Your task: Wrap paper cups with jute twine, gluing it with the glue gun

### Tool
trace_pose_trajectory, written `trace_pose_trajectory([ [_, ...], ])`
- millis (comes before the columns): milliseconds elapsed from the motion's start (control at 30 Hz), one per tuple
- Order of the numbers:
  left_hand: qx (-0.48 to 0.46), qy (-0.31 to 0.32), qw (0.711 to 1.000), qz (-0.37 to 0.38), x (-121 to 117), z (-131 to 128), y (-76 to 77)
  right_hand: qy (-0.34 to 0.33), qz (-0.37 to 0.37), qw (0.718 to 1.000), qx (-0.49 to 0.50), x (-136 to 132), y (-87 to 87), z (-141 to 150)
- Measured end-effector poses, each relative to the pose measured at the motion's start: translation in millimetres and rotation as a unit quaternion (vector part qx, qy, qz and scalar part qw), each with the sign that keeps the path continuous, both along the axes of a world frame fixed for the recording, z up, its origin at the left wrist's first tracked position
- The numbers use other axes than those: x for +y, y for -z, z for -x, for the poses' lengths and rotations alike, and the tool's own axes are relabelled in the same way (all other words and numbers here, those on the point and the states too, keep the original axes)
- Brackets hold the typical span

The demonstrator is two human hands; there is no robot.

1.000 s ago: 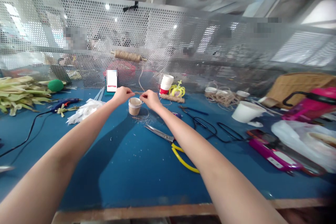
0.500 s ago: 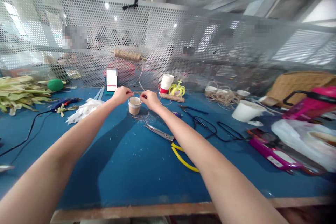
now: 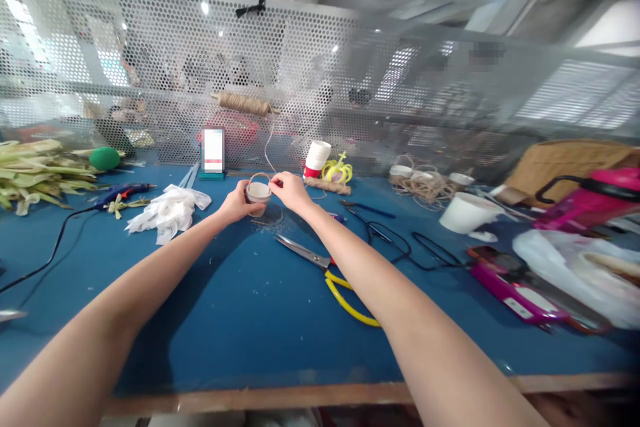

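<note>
The left hand clasps a small cup on the blue tabletop as the right hand pinches, it seems at this distance, arched twine near its rim, apparently positioning a loop, which calls for steadiness.

Left arm and right arm are stretched far, angled inward, the left hand curled in a grip, the right hand just beside it, fingers pinched together!
</note>
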State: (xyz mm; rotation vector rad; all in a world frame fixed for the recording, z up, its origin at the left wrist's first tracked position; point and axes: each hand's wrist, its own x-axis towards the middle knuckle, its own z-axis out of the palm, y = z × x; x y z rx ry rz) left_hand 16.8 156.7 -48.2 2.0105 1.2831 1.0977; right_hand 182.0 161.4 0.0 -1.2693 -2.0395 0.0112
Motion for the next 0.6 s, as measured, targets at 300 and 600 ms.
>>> trace_pose_trajectory([
  [300,-0.066,0.15,0.983,-0.078,-63,19,-37.8,-0.113,-0.045,0.989,0.085,-71,-26.1,-7],
  [600,-0.097,0.267,0.959,0.016,-122,26,-64.1,-0.206,0.058,0.954,0.212,-140,-59.0,-12],
])
